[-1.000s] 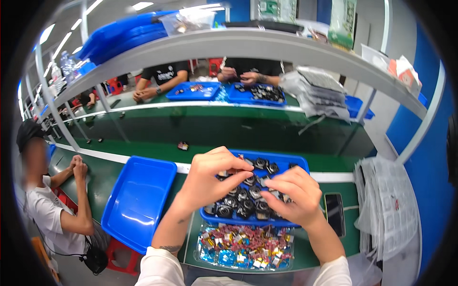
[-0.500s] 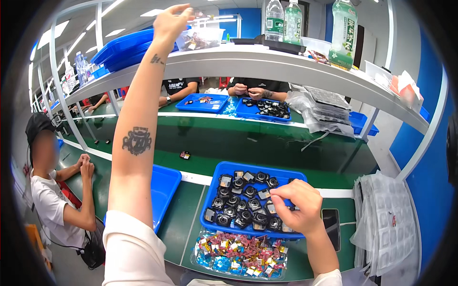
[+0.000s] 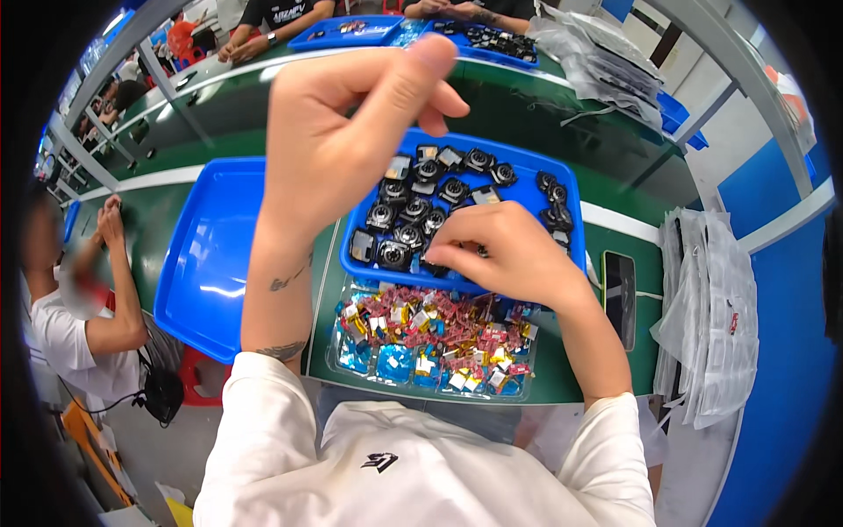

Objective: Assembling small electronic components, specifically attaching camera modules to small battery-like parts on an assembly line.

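My left hand (image 3: 338,145) hangs raised over the left side of a blue tray (image 3: 577,220). Its fingers are curled in under the thumb, and whatever they hold is hidden. Inside the tray lie many small black camera-like modules (image 3: 408,235) with round lenses, several with silver plates. My right hand (image 3: 518,255) reaches over the tray's near edge, thumb and fingers pinched together among the modules. What sits in that pinch is too small to make out. Close in front, a clear plastic tray (image 3: 332,358) carries a heap of small pink, yellow and white parts (image 3: 439,325) with blue film.
Left of my arm lies another blue tray (image 3: 206,255). A phone (image 3: 619,303) with a cable is at right, beside hanging clear plastic blister sheets (image 3: 711,307). A co-worker (image 3: 97,307) sits at left; other people's hands and blue trays (image 3: 347,33) are across the bench.
My left hand has come down from the upper shelf to above the tray. My right hand has moved to the modules near the tray's front edge. The view has tilted down.
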The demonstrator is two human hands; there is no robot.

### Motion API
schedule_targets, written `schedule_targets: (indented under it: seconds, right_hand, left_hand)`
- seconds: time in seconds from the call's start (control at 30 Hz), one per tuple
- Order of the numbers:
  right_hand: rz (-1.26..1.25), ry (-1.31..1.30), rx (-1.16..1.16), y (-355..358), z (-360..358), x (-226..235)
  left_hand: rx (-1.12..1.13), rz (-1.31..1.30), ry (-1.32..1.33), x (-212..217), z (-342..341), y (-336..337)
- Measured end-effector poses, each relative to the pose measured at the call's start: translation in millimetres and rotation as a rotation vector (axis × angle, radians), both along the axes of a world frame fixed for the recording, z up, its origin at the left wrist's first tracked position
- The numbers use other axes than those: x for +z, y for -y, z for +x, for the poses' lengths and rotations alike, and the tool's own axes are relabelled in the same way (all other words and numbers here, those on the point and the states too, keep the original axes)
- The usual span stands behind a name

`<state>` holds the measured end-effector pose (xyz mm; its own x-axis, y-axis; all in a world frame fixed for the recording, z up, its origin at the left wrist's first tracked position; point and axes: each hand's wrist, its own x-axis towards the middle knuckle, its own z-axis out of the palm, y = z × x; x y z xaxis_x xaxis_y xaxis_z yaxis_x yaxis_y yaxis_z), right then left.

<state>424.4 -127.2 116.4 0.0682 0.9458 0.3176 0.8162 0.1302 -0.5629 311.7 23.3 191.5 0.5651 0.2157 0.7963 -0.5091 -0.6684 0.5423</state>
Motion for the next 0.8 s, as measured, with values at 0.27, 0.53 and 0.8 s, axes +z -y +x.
schedule_targets:
  seconds: [0.27,0.53,0.8]
  right_hand:
    - [-0.224,0.302,0.083,-7.5,-31.2,-30.2]
    - [-0.148,0.022,0.162,-3.5,-17.2,-15.9]
    - [-0.135,-0.408,0.073,2.6,-5.7,10.0]
  left_hand:
    - [-0.016,-0.037,-0.202,-20.6,0.9,-11.6]
    - [-0.046,0.005,-0.293,-21.3,2.3,-15.9]
    - [-0.086,-0.014,-0.39,-23.7,1.8,-15.6]
